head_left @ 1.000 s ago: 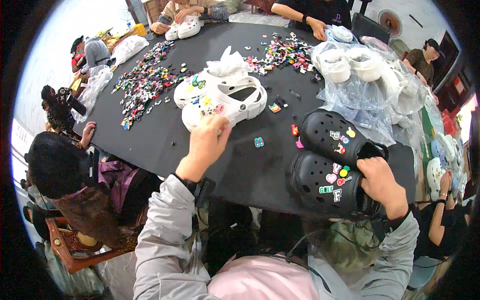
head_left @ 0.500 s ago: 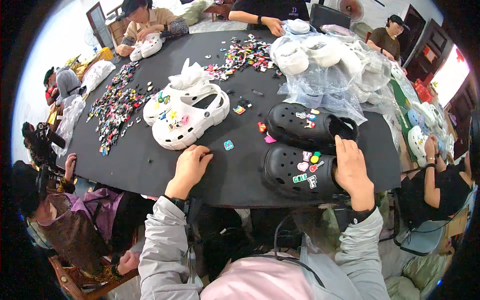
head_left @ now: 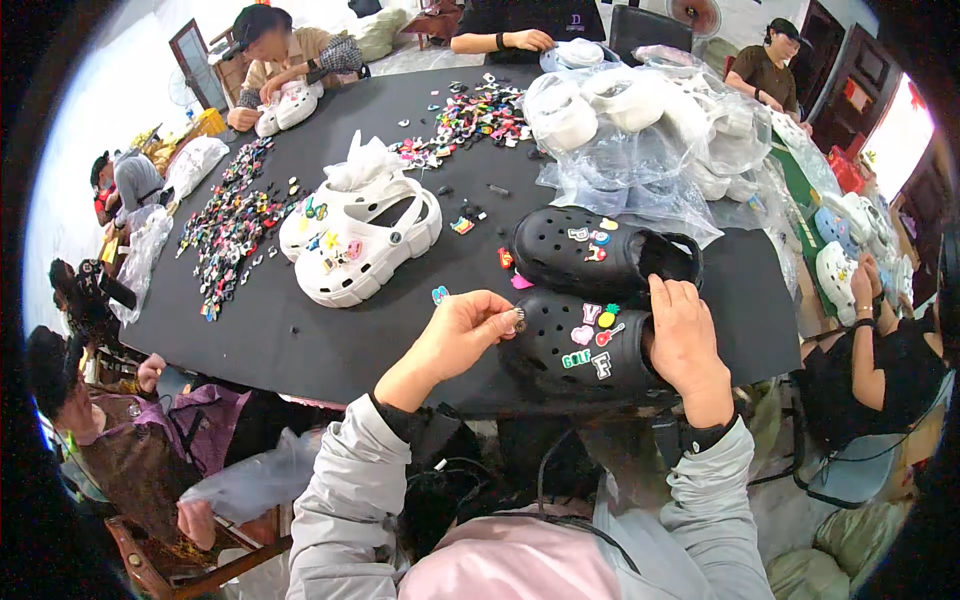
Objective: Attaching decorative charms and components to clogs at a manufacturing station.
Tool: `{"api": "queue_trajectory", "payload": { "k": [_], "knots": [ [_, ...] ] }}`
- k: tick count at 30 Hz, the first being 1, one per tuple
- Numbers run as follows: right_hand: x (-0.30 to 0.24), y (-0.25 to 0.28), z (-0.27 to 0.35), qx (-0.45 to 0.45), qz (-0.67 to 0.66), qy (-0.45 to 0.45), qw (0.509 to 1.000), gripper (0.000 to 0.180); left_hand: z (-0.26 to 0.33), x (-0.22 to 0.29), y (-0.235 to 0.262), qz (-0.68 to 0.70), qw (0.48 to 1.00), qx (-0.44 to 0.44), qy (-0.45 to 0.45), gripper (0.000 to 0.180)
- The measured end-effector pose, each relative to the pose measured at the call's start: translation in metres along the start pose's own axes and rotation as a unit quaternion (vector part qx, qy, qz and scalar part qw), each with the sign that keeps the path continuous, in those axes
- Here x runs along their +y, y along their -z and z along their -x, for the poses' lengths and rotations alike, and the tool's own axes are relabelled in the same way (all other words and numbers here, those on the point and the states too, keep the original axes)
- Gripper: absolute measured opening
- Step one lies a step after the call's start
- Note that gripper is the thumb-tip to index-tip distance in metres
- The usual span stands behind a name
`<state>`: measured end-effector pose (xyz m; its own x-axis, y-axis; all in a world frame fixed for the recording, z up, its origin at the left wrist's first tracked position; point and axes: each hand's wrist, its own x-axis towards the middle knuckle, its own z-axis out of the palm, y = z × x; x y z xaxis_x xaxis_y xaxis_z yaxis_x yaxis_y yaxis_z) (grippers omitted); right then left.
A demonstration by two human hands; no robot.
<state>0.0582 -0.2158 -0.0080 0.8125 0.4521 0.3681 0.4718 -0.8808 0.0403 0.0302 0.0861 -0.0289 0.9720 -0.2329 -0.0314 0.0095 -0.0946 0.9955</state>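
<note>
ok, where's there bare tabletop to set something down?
Biggest free patch: the table's front left, between white shoes and near edge, bar one dark speck. Second: between the right hand and the right edge, near side of the clear bags. Tighter: between white and black shoes, a few charms there. Crowded: both charm piles, the bags.

l hand (head_left: 462, 335) pinches sm dark pc (head_left: 519, 320) by toe of near blk clog (head_left: 547, 347), r hand (head_left: 688, 335) at its opening.

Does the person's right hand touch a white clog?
No, the right hand is at the black clog nearer to the person.
</note>
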Motion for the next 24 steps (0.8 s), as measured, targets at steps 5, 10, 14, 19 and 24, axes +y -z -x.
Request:
{"api": "queue_trajectory", "payload": {
  "k": [5,10,14,19,24],
  "knots": [
    [0.002,-0.002,0.0,-0.001,-0.015,-0.017,1.0,0.049,-0.004,0.002,-0.009,-0.054,0.998,0.009,-0.009,0.016],
    [0.003,-0.003,-0.001,0.003,-0.015,-0.019,1.0,0.049,-0.004,0.014,-0.022,-0.094,0.995,0.01,-0.025,0.009],
    [0.002,-0.003,0.0,0.004,-0.022,-0.03,0.999,0.049,-0.004,0.02,-0.03,-0.301,0.939,0.061,-0.153,0.007],
    [0.002,-0.002,-0.001,-0.009,-0.027,-0.037,0.999,0.05,-0.001,0.013,-0.037,-0.453,0.826,0.105,-0.319,0.013],
    [0.001,-0.003,-0.002,-0.013,-0.018,-0.034,0.999,0.051,0.013,0.01,-0.041,-0.491,0.787,0.112,-0.357,0.016]
  ]
}}
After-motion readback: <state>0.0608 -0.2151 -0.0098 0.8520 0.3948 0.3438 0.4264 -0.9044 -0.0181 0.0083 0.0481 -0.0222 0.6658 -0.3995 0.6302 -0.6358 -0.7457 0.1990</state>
